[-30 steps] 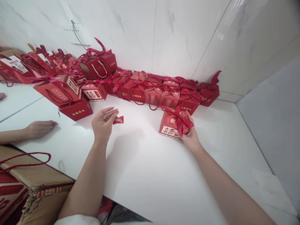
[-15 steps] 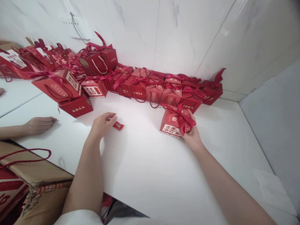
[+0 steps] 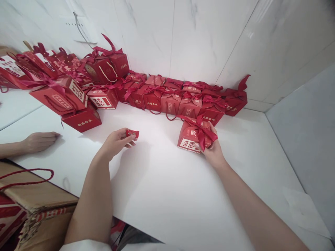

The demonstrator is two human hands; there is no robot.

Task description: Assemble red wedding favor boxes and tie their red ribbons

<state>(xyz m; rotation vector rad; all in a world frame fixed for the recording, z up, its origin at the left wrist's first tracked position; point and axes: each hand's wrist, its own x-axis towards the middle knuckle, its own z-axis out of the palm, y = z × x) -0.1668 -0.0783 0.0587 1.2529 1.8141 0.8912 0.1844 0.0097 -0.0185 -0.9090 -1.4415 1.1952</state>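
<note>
- Pinching the small red packet (image 3: pixel 132 134) between thumb and finger, the left hand (image 3: pixel 116 143) holds it over the table (image 3: pixel 162 188).
- Its long side runs left to right, free end toward the box (image 3: pixel 190 133), well apart.
- The right hand (image 3: pixel 214 151) holds that box at its right side, near the bow (image 3: pixel 205 134).
- Behind it stands a row of boxes (image 3: pixel 170 103).
- Another person's hand (image 3: pixel 42 141) lies at far left.

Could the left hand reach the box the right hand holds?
Probably yes: only white tabletop lies between the left hand and the box, though that hand pinches a small red packet.
</note>
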